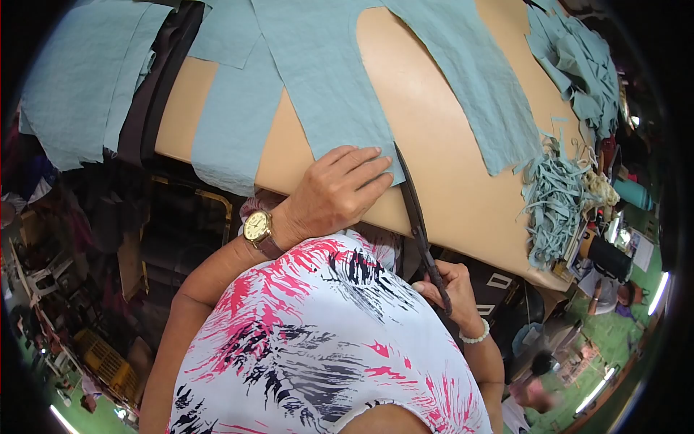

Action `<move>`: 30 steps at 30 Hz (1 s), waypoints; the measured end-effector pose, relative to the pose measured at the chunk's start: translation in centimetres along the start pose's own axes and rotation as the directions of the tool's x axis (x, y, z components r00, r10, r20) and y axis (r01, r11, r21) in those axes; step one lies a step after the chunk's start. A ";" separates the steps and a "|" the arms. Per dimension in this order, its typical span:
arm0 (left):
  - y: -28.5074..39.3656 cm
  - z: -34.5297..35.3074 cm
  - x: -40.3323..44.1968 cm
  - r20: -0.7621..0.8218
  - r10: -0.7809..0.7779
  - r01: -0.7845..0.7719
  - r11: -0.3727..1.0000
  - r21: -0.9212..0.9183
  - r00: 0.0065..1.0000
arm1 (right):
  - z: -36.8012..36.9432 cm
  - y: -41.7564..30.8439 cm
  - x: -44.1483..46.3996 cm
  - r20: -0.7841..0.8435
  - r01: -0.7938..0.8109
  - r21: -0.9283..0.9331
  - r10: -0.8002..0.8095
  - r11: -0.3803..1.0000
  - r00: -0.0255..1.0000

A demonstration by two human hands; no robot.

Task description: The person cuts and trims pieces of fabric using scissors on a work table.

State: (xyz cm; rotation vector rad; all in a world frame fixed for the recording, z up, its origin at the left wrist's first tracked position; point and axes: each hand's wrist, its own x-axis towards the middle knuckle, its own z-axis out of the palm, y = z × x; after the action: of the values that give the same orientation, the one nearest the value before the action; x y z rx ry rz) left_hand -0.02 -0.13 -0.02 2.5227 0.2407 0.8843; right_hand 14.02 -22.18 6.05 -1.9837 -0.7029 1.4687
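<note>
Light blue fabric (pixel 332 108) lies across the tan table (pixel 463 210), one panel reaching the front edge. My left hand (pixel 343 186), with a watch (pixel 258 226) on its wrist, rests on the lower end of that panel, fingers pressed on the cloth. Long dark scissors (pixel 417 217) are in my right hand (pixel 452 289), its fingers wrapped round the handles. Their blades point away from me, along the right edge of the panel beside my left fingertips. The blades look closed or nearly so.
Another blue panel (pixel 491 108) hangs down the right part of the table. A pile of thin fabric strips (pixel 553 195) and a heap of blue pieces (pixel 578 61) sit at the right edge. More blue cloth (pixel 79 79) lies at the far left, past a dark gap.
</note>
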 end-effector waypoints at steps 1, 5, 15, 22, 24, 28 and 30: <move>0.0 0.0 0.0 0.000 -0.004 0.004 1.000 -0.002 1.000 | 0.0 0.0 0.0 0.001 0.003 -0.006 -0.003 1.000 1.000; 0.0 -0.1 0.1 -0.006 -0.004 0.004 1.000 -0.011 1.000 | -0.1 -0.9 -0.2 0.053 -0.121 0.167 0.114 0.978 0.992; 0.0 -0.4 -0.1 0.001 0.021 -0.021 0.999 -0.032 1.000 | 0.0 -1.0 1.3 0.093 -0.047 0.222 0.026 0.974 0.995; 0.1 -0.8 -0.3 0.020 0.015 -0.014 0.999 -0.041 1.000 | 0.3 -2.1 2.2 0.132 -0.066 0.267 0.032 0.961 0.991; 0.1 -0.8 -0.4 0.022 0.012 -0.011 0.999 -0.042 1.000 | 0.3 -2.1 2.3 0.135 -0.067 0.282 0.029 0.957 0.990; 0.1 -0.8 -0.4 0.017 0.019 -0.018 0.999 -0.044 1.000 | 0.4 -2.4 2.2 0.139 -0.061 0.309 0.018 0.949 0.990; 0.1 -0.8 -0.4 0.015 0.017 -0.016 0.999 -0.049 1.000 | 0.4 -2.2 2.2 0.139 -0.051 0.308 0.008 0.950 0.990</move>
State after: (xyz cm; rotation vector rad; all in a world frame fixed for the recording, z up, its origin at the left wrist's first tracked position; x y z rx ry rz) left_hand -0.85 -0.05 0.39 2.4890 0.1914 0.8666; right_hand 14.00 -19.06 6.00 -1.6731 -0.4631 1.6331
